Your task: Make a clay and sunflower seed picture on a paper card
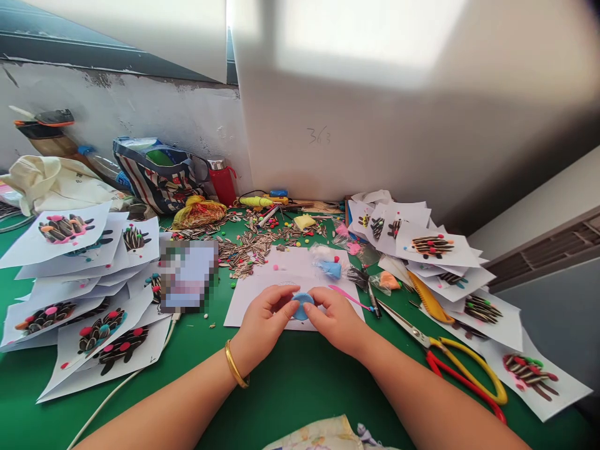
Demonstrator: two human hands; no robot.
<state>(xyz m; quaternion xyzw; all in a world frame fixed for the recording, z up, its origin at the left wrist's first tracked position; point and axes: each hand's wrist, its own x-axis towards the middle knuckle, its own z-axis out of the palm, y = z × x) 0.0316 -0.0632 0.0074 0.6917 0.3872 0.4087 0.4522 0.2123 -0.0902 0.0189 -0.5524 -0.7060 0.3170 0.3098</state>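
Between both hands is a flattened round piece of blue modelling clay (304,301). My left hand (268,315) is closed on its left side, thumb on the near face. My right hand (335,317) pinches the right side the same way. Beneath them lies a white sheet of paper (244,306), partly hidden by the hands. On its upper right rests a bag of blue clay (332,269). A pink plastic tool (349,295) and a black pen (374,302) lie just right of my right hand.
Stacked papers with sunflower-seed figures stand at left (77,309) and right (440,250). Scissors (429,342) and a yellow-handled cutter (429,300) lie at right. Loose sunflower seeds (253,247) spread behind the sheet. A phone (190,275) with a cable (171,328) is at left.
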